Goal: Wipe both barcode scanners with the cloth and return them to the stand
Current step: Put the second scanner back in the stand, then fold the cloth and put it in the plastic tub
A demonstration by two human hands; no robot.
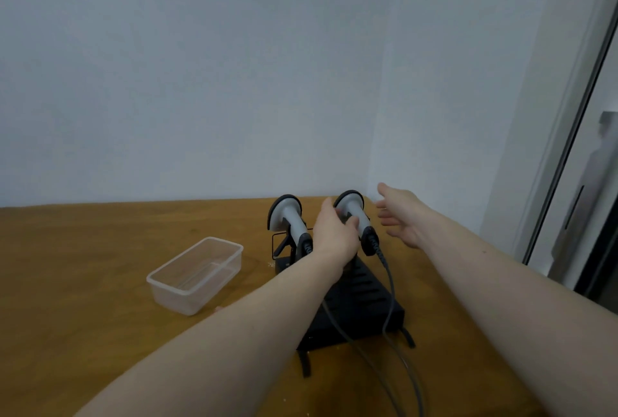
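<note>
Right barcode scanner (pixel 352 212) gripped in left hand (pixel 334 232) fingers; right hand (pixel 401 216) spread beside it.

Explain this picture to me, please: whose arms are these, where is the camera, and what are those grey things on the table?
There is no machine here: the arms are a person's, filmed by a camera worn on their head, looking forward and down. On the wooden table stands a black stand with two grey barcode scanners. The left hand grips the handle of the right scanner. The left scanner rests untouched. The right hand hangs open beside them, holding nothing. A clear plastic container sits to the left. No cloth is visible.
</note>
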